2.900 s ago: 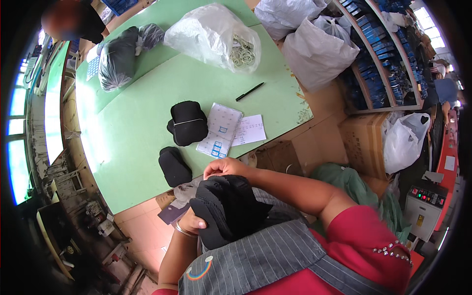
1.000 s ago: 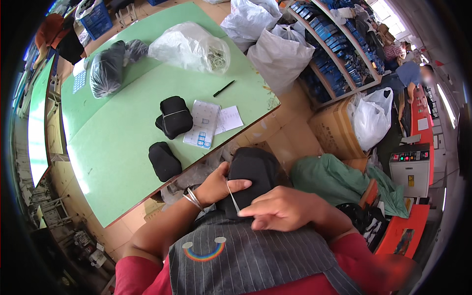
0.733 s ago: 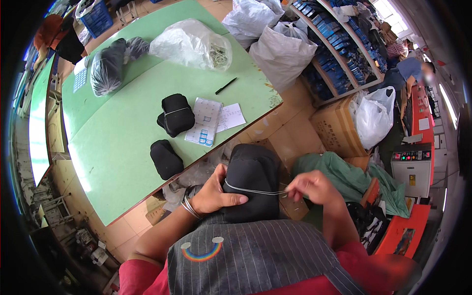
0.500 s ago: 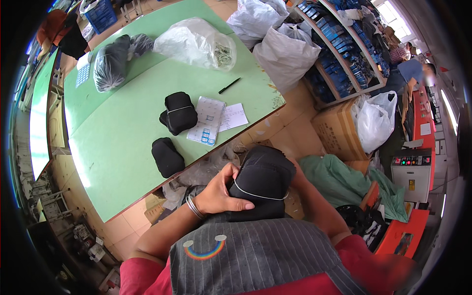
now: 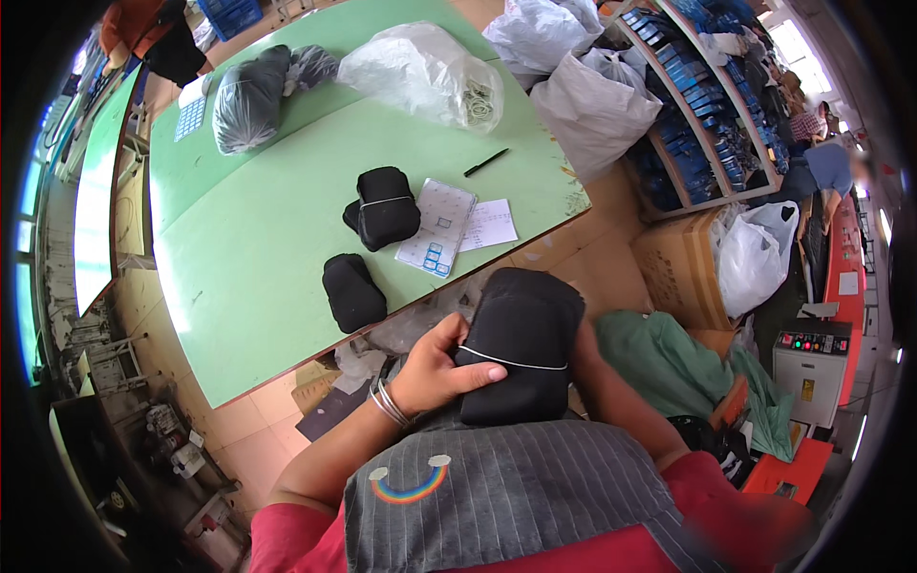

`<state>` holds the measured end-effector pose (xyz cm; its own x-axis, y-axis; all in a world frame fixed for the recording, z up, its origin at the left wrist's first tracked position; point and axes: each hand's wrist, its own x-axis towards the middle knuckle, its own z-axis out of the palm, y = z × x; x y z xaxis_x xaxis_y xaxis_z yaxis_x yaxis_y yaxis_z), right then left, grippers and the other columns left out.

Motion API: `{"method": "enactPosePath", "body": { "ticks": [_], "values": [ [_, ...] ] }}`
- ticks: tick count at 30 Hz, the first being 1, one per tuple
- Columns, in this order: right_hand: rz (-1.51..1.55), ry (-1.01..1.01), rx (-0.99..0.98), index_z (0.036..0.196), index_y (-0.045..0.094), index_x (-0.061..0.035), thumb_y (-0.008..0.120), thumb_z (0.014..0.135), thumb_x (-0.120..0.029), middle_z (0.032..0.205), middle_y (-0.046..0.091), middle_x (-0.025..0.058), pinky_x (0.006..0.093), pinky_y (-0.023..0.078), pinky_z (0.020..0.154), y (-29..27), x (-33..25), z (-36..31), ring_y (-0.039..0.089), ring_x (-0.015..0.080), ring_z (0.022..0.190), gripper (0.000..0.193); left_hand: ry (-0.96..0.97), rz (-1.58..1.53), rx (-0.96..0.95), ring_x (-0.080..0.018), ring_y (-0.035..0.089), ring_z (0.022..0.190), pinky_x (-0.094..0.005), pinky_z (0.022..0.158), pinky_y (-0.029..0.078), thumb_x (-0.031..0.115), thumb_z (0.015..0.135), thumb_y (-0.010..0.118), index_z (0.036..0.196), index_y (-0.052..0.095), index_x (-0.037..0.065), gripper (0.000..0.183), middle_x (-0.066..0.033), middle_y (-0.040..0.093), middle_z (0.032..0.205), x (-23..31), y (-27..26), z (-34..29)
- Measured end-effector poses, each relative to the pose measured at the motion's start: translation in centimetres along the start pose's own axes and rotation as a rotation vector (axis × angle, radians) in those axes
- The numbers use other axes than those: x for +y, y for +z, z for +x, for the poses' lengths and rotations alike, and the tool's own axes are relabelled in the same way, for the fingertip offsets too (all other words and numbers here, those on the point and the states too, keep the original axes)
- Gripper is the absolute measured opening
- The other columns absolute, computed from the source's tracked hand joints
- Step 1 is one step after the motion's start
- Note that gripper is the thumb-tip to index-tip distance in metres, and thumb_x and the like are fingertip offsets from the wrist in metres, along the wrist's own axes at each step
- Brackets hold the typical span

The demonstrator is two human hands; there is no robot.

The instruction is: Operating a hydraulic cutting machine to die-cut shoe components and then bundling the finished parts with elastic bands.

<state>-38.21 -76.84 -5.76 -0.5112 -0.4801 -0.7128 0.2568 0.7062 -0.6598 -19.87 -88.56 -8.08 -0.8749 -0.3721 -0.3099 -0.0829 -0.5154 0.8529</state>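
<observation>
A thick bundle of folded black fabric pieces [image 5: 523, 320] is held upright in front of my apron, with a thin white elastic band [image 5: 516, 362] round its lower part. My left hand [image 5: 435, 371] is closed on its left side, the thumb lying across the front over the band. At the bundle's right edge shows only a part of my right hand [image 5: 586, 346]; its fingers are hidden behind the fabric. On the green table [image 5: 248, 258] lie a banded black bundle [image 5: 390, 205] on top of other black fabric and, nearer me, another black stack [image 5: 353, 292].
Beside the bundles lie a patterned booklet [image 5: 437, 224], a white paper [image 5: 491, 225] and a black pen [image 5: 486, 162]. Farther back rest a clear bag of bands [image 5: 420, 72] and a dark filled bag [image 5: 250, 100]. A cardboard box [image 5: 676, 269] and green cloth [image 5: 659, 368] stand right.
The view has shifted, so the table and its things sit farther right. The bundle in my hands has turned slightly more upright, its band now nearly level. My left hand keeps its grip.
</observation>
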Motion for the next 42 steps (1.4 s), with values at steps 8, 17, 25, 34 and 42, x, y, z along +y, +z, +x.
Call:
{"method": "enactPosePath", "body": {
  "ticks": [8, 17, 25, 34, 42],
  "values": [
    [-0.224, -0.775, -0.585, 0.119, 0.057, -0.0038, 0.064, 0.08, -0.058, 0.128, 0.048, 0.0148, 0.0358, 0.034, 0.101, -4.1, -6.1, 2.3, 0.047, 0.024, 0.118, 0.067, -0.142, -0.011, -0.02, -0.0079, 0.045, 0.079, -0.025, 0.068, 0.041, 0.04, 0.072, 0.081, 0.086, 0.047, 0.005, 0.05, 0.0, 0.048, 0.082, 0.2, 0.4, 2.0],
    [0.018, -0.549, -0.207, 0.119, 0.055, 0.0005, 0.075, 0.078, -0.021, 0.115, 0.055, 0.0102, 0.0299, 0.039, 0.094, -2.2, -4.7, 0.9, 0.051, 0.0186, 0.109, 0.05, -0.082, 0.044, -0.094, -0.0089, 0.05, 0.078, -0.0246, 0.069, 0.044, 0.044, 0.073, 0.078, 0.093, 0.048, 0.002, 0.056, -0.0031, 0.053, 0.084, 0.6, 0.4, 2.7],
    [-0.304, -0.796, -0.164, 0.095, 0.057, -0.0027, 0.075, 0.077, -0.016, 0.101, 0.06, 0.0107, 0.0307, 0.043, 0.086, -3.6, -4.5, 2.7, 0.056, 0.0185, 0.096, 0.029, -0.373, -0.013, 0.011, -0.0045, 0.053, 0.069, -0.0225, 0.058, 0.044, 0.045, 0.08, 0.072, 0.076, 0.063, -0.002, 0.048, -0.0039, 0.061, 0.074, 0.5, 1.6, 3.7],
    [-0.195, -0.49, -0.077, 0.103, 0.059, -0.0021, 0.07, 0.082, -0.019, 0.099, 0.06, 0.0103, 0.0295, 0.045, 0.082, -2.7, -5.3, 2.4, 0.057, 0.0169, 0.093, 0.029, -0.358, -0.224, -0.1, -0.0253, 0.053, 0.112, -0.0318, 0.096, 0.042, 0.045, 0.081, 0.069, 0.143, 0.014, 0.003, 0.093, -0.0255, 0.051, 0.124, 1.7, 0.2, 6.0],
    [-0.409, -0.723, -0.045, 0.111, 0.057, -0.002, 0.067, 0.084, -0.018, 0.104, 0.058, 0.0137, 0.0335, 0.046, 0.083, -1.6, -4.7, 2.0, 0.058, 0.0249, 0.095, 0.033, -0.194, -0.217, -0.252, -0.0191, 0.044, 0.12, -0.031, 0.101, 0.037, 0.027, 0.072, 0.081, 0.143, 0.019, 0.0, 0.098, -0.0108, 0.045, 0.13, 0.6, 1.5, 6.3]
  ]
}}
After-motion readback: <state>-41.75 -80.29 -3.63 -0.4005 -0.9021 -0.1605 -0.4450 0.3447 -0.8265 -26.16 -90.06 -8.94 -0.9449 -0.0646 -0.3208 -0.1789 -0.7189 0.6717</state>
